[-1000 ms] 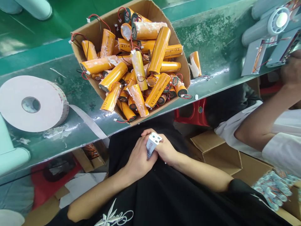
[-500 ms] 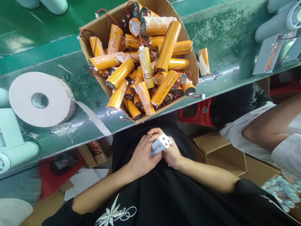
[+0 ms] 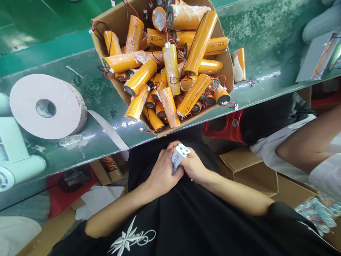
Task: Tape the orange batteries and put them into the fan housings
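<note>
In my lap, my left hand point(image 3: 165, 171) and my right hand point(image 3: 195, 165) are closed together around a small box marked FAN point(image 3: 177, 158). The box is pale grey-blue, and its white end with several dark openings points up and away from me. Much of it is hidden by my fingers. Beyond my hands, on the bench, stands a cardboard box point(image 3: 114, 85) heaped with orange battery packs point(image 3: 195, 94) that have red and black wires and small white plugs. Some packs carry torn white residue.
A big roll of white tape point(image 3: 23, 106) lies on the green bench point(image 3: 103, 113), its loose strip reaching the front edge. One battery pack point(image 3: 239, 65) sits right of the box. Pale plastic housings point(image 3: 18, 153) stand at both sides. A neighbour's arm point(image 3: 306, 149) is at right, near open cartons point(image 3: 253, 177).
The view has shifted slightly, so the bench and box of packs sit higher and farther right. The small box is tilted a little differently in my hands, which still hold it.
</note>
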The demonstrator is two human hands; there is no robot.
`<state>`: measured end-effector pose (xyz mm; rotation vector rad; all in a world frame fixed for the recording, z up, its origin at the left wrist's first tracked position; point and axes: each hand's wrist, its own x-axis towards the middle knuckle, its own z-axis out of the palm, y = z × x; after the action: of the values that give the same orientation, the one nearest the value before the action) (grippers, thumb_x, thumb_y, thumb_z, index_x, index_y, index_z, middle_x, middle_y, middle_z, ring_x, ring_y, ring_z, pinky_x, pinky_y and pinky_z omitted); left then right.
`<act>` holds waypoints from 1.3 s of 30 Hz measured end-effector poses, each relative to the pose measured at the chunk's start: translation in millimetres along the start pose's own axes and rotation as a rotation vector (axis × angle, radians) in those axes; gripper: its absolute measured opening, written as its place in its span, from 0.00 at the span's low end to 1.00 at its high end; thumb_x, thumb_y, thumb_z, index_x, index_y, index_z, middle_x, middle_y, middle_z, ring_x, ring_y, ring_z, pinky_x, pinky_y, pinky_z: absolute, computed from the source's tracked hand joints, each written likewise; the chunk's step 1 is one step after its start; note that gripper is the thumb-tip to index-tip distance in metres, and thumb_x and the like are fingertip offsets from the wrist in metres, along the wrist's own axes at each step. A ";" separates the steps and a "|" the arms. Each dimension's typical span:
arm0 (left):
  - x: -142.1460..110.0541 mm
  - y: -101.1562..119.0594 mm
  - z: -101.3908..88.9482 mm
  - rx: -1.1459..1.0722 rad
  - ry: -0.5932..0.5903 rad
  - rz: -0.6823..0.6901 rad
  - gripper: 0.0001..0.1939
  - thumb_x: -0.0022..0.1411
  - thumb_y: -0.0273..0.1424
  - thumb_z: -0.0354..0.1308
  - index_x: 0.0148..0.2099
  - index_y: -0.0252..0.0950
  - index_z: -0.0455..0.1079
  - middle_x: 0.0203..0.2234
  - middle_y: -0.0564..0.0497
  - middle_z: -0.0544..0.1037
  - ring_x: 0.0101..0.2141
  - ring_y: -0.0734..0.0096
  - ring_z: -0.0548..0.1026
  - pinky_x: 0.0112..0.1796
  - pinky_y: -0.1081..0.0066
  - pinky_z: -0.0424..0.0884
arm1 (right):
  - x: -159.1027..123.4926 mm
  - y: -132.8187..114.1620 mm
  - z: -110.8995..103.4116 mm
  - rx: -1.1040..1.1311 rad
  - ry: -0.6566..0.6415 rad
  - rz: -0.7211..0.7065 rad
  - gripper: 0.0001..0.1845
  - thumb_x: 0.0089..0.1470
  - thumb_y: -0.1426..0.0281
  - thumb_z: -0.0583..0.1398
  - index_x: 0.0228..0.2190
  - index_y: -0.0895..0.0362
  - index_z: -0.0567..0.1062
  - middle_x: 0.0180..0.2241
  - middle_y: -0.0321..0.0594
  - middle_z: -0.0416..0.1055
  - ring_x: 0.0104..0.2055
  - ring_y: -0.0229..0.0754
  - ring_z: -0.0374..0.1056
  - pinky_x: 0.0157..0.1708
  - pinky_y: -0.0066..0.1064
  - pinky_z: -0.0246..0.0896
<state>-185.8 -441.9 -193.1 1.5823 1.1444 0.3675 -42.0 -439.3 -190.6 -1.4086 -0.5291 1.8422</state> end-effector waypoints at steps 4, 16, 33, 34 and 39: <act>2.0 0.9 -2.5 -0.028 -0.002 -0.032 0.17 0.61 0.26 0.61 0.52 0.38 0.72 0.44 0.46 0.80 0.44 0.56 0.76 0.48 0.56 0.76 | -0.6 2.4 -0.6 0.047 -0.004 0.014 0.05 0.47 0.66 0.70 0.28 0.52 0.83 0.36 0.36 0.73 0.35 0.41 0.68 0.36 0.31 0.66; 6.2 6.3 -2.1 -0.005 -0.075 -0.051 0.21 0.63 0.28 0.63 0.58 0.40 0.71 0.54 0.44 0.79 0.52 0.52 0.75 0.57 0.52 0.73 | -4.8 6.5 -3.9 -0.079 0.047 -0.083 0.10 0.56 0.59 0.66 0.30 0.51 0.82 0.39 0.40 0.78 0.40 0.48 0.73 0.38 0.36 0.71; 7.1 8.6 -0.9 0.037 -0.141 -0.062 0.19 0.63 0.28 0.62 0.57 0.39 0.71 0.50 0.45 0.79 0.51 0.52 0.75 0.56 0.53 0.73 | -3.2 4.3 -6.5 0.137 -0.033 0.013 0.05 0.46 0.65 0.68 0.26 0.53 0.79 0.42 0.41 0.76 0.40 0.46 0.72 0.31 0.33 0.68; 8.0 10.1 -1.2 0.044 -0.153 -0.060 0.18 0.64 0.28 0.61 0.56 0.39 0.72 0.50 0.45 0.79 0.51 0.52 0.74 0.56 0.53 0.72 | -4.6 5.8 -7.9 0.146 -0.038 -0.006 0.05 0.46 0.65 0.67 0.27 0.52 0.80 0.43 0.41 0.75 0.40 0.46 0.72 0.31 0.33 0.68; 10.7 14.8 -1.6 0.066 -0.169 -0.086 0.16 0.65 0.29 0.61 0.55 0.41 0.73 0.51 0.47 0.79 0.52 0.53 0.74 0.57 0.54 0.72 | -6.5 8.6 -10.4 0.142 -0.004 -0.091 0.07 0.47 0.65 0.65 0.30 0.51 0.83 0.46 0.42 0.75 0.44 0.47 0.71 0.33 0.33 0.69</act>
<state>-174.7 -431.4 -182.9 1.5835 1.0993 0.1373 -34.1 -450.9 -195.8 -1.2666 -0.4484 1.7739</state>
